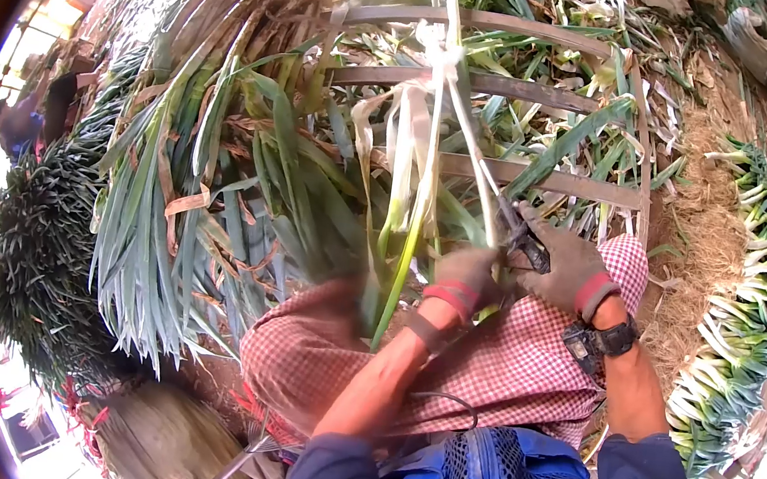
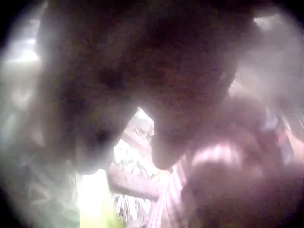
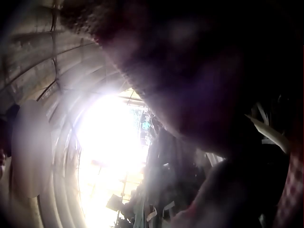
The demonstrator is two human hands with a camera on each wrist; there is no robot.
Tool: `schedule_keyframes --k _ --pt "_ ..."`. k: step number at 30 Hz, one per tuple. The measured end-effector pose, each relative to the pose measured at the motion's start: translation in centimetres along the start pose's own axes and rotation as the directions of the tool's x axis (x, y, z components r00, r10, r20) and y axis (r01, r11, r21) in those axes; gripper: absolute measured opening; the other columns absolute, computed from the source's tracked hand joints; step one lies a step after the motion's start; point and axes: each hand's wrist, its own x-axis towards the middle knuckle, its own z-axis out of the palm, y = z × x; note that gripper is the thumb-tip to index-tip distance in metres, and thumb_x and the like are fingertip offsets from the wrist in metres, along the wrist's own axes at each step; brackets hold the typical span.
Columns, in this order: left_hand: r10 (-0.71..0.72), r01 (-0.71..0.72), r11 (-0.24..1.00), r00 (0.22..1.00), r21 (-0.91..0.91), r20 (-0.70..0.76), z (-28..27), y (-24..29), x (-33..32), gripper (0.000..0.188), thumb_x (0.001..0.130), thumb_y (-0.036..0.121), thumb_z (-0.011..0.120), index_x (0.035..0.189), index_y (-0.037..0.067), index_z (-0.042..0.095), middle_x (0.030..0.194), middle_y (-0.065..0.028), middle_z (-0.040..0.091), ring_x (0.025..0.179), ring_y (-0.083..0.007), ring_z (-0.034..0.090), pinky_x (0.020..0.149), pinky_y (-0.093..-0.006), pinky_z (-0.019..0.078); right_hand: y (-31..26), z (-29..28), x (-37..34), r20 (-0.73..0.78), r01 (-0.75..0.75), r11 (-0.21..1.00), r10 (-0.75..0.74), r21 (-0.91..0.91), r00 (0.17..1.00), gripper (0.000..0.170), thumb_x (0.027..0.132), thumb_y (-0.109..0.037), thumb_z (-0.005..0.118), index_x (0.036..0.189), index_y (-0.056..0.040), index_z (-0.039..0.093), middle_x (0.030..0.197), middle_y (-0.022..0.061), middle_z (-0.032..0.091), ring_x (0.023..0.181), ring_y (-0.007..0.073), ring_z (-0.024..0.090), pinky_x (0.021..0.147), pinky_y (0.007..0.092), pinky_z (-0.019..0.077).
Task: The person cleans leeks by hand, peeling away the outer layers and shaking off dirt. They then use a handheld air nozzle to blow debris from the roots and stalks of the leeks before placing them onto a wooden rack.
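Note:
My gloved left hand [image 1: 470, 279] curls round the lower end of a leek [image 1: 481, 165], whose long pale stalk slants up and to the left. Beside it on the right, my gloved right hand [image 1: 565, 260] grips a black tool [image 1: 530, 248] with a thin dark part pointing up along the stalk. Drooping pale and green leaves [image 1: 422, 196] hang left of both hands. Dark, blurred fingers of the left hand [image 2: 175, 85] fill the left wrist view, above a bright yellow-green leek part [image 2: 95, 199]. In the right wrist view the right hand [image 3: 190, 80] is mostly in shadow.
A large leek bundle [image 1: 157, 212] lies at the left, roots up. A slatted frame [image 1: 544, 178] stands ahead over scattered leaves. Trimmed leeks [image 1: 724, 348] line the right side beside straw-like debris [image 1: 703, 250]. Checked cloth [image 1: 522, 362] covers the person's legs.

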Motion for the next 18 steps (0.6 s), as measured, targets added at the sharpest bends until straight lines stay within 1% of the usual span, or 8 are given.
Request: schedule_keyframes --k 2,4,5,6,8,11,16,18 --pt "-0.189 0.021 0.89 0.926 -0.456 -0.327 -1.0 -3.5 1.7 0.05 0.089 0.049 0.085 0.121 0.012 0.077 0.104 -0.0119 0.077 0.091 -0.0276 0.076 0.083 -0.0409 0.0607 -0.2 0.2 0.3 -0.042 -0.047 0.999 0.047 0.013 0.998 0.097 0.084 -0.035 0.078 0.169 -0.0222 0.035 0.114 0.0226 0.073 0.109 0.0413 0.07 0.099 0.0486 0.0562" --pt "-0.165 0.093 0.986 0.648 -0.138 -0.743 -5.0 -5.8 2.2 0.042 0.095 0.034 0.08 0.125 0.006 0.075 0.111 -0.0152 0.078 0.099 -0.0331 0.075 0.091 -0.0427 0.059 -0.6 0.4 0.7 -0.013 -0.018 0.996 0.02 0.091 1.0 0.101 0.083 -0.034 0.077 0.171 -0.0245 0.03 0.112 0.021 0.073 0.106 0.0397 0.07 0.096 0.0488 0.0563" --pt "-0.186 0.181 0.979 0.583 -0.096 -0.791 -5.3 -8.2 3.2 0.043 0.094 0.033 0.08 0.124 0.004 0.075 0.116 -0.0175 0.077 0.105 -0.0358 0.074 0.095 -0.0436 0.0578 -1.5 -0.1 0.8 0.076 -0.027 0.995 0.019 0.101 0.997 0.104 0.082 -0.034 0.078 0.172 -0.0251 0.028 0.11 0.0201 0.073 0.105 0.0391 0.071 0.095 0.0486 0.0564" --pt "-0.282 0.27 0.952 0.582 -0.146 -0.763 -4.3 -11.0 4.4 0.043 0.096 0.034 0.079 0.123 0.002 0.075 0.11 -0.0172 0.078 0.096 -0.0354 0.074 0.09 -0.0417 0.0585 -2.0 -0.3 0.8 0.164 -0.035 0.994 0.016 0.108 0.986 0.106 0.081 -0.034 0.078 0.173 -0.0257 0.025 0.109 0.0191 0.073 0.103 0.0386 0.071 0.094 0.0483 0.0566" --pt "-0.534 0.337 0.812 0.759 -0.476 -0.373 -4.9 -12.3 4.5 0.04 0.099 0.03 0.077 0.123 -0.001 0.075 0.101 -0.0119 0.079 0.085 -0.0262 0.072 0.082 -0.0368 0.0577 -1.8 0.7 1.3 0.05 0.09 0.984 -0.098 0.152 0.994 0.108 0.081 -0.035 0.079 0.173 -0.0266 0.024 0.107 0.0188 0.072 0.102 0.0387 0.071 0.091 0.0475 0.057" --pt "-0.479 0.158 0.598 0.856 -0.786 -0.192 -3.5 -11.9 4.2 0.035 0.102 0.025 0.075 0.125 -0.001 0.075 0.099 -0.004 0.077 0.082 -0.0123 0.066 0.075 -0.0321 0.0553 -1.4 1.6 1.9 0.085 0.113 0.985 -0.125 0.134 0.989 0.103 0.084 -0.036 0.077 0.173 -0.0257 0.026 0.109 0.0205 0.071 0.104 0.0402 0.071 0.093 0.0478 0.0564" --pt "-0.439 0.18 0.388 0.898 -0.904 -0.01 -3.5 -12.2 4.3 0.038 0.098 0.027 0.079 0.119 -0.005 0.076 0.099 -0.0062 0.076 0.081 -0.0144 0.066 0.074 -0.0326 0.0555 -0.8 1.1 2.7 0.086 0.046 0.976 -0.065 0.215 0.994 0.104 0.087 -0.044 0.08 0.173 -0.0219 0.026 0.109 0.0226 0.071 0.105 0.0416 0.07 0.097 0.0478 0.0548" --pt "-0.449 0.257 0.37 0.891 -0.893 0.071 -3.2 -12.4 4.6 0.038 0.097 0.027 0.079 0.117 -0.006 0.076 0.098 -0.0052 0.075 0.082 -0.0143 0.066 0.074 -0.0315 0.0553 -1.0 1.0 2.4 0.155 0.085 0.969 -0.124 0.234 0.98 0.105 0.077 -0.033 0.08 0.17 -0.0205 0.034 0.133 0.0194 0.071 0.111 0.0393 0.072 0.099 0.0443 0.0574"
